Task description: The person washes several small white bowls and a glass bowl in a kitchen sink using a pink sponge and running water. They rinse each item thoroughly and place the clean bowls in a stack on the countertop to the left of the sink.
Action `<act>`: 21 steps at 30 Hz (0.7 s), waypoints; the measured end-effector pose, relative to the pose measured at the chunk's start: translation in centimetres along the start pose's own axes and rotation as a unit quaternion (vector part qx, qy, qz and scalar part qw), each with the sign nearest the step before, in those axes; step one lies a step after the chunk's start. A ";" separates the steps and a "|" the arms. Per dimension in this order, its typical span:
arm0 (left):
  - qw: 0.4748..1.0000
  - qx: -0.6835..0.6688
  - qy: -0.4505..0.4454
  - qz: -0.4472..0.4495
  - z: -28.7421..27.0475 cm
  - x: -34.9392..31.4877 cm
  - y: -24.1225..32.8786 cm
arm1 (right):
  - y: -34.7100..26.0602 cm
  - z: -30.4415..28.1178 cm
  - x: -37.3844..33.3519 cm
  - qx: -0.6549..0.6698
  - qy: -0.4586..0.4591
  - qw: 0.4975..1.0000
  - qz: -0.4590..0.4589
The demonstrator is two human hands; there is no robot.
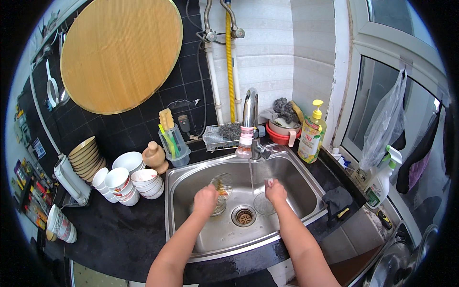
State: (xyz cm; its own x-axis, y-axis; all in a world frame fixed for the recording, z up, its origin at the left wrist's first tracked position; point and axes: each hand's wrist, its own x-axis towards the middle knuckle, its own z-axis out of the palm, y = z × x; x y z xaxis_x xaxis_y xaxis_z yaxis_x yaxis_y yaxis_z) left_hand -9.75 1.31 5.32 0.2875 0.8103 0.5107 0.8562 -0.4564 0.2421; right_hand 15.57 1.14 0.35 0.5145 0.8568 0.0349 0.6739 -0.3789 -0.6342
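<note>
My left hand is closed around a clear drinking glass with an orange and yellow pattern, over the left part of the sink. Just below that glass shows a round, clear glass edge, and whether it belongs to the same piece I cannot tell. Right of the running water, my right hand is closed, its fingers mostly hidden. Beside its wrist is a round clear glass piece, and I cannot tell whether the hand grips it. A thin stream falls from the tap between both hands, behind the drain.
Stacked white bowls and tan bowls stand left of the sink. Behind it are a utensil holder, a wire rack with a scourer and a red basin. A soap bottle and spray bottle are at right.
</note>
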 end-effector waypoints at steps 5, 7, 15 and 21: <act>0.998 0.015 0.004 0.063 1.7 -0.3 2.6 | -1.2 -1.2 -0.9 0.049 -0.031 0.998 -0.031; 0.999 -0.035 0.033 0.002 2.2 -0.2 4.0 | -1.6 -1.4 -1.3 0.109 -0.023 0.991 -0.073; 0.702 -0.556 -0.002 -0.444 8.1 -0.7 6.4 | -1.8 -0.5 -3.1 -0.081 -0.056 0.889 -0.446; 0.622 -0.619 -0.171 -0.448 10.3 -2.0 5.1 | -2.9 -0.1 -5.0 -0.210 -0.161 0.888 -0.376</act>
State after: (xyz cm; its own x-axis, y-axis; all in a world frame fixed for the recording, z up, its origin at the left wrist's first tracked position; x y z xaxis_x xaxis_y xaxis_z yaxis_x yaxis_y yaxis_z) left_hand -1.53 1.16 -3.00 0.1889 0.8772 -0.4413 -0.1862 0.4732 0.8610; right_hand 11.10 -2.07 2.07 -0.2970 0.9530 0.0604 0.9358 0.3031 -0.1800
